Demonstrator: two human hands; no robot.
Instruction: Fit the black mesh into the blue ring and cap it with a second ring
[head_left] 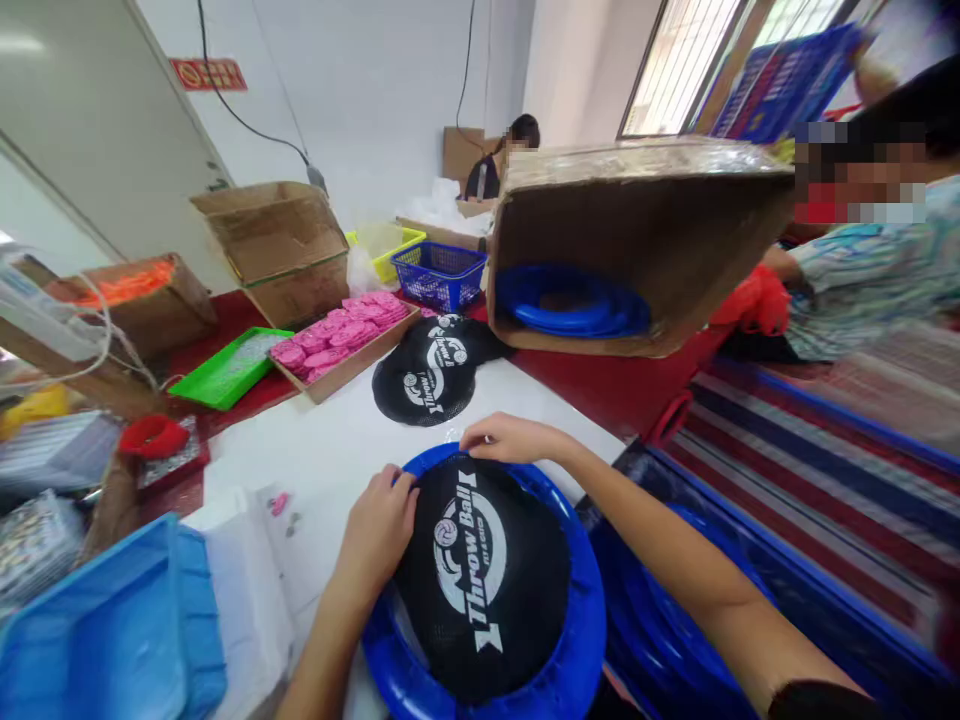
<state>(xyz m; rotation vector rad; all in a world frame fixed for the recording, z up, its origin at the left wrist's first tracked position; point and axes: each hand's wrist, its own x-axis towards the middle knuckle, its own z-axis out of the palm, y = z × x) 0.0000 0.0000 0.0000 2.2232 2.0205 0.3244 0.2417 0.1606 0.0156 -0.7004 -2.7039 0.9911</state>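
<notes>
A blue inflatable-looking ring [589, 610] lies before me at the table's front edge. Across its opening sits a round black mesh disc [517, 570], printed in white with "Throw Ball". My left hand [381, 525] is closed at the upper left of the ring, its fingers curled over the rim beside the disc. At the far rim my right hand [514, 440] pinches where the disc's edge meets the ring. Its fingertips are partly hidden. Several more black mesh discs [405, 390] with the same print lie overlapped beyond the ring.
Pink pieces fill a cardboard tray [360, 368], with a green tray [225, 385] and dark blue basket [439, 275] nearby. A large carton [720, 230] holds blue rings. More blue rings [667, 610] lie at lower right. A light-blue bin [112, 620] stands at left; co-workers sit beyond.
</notes>
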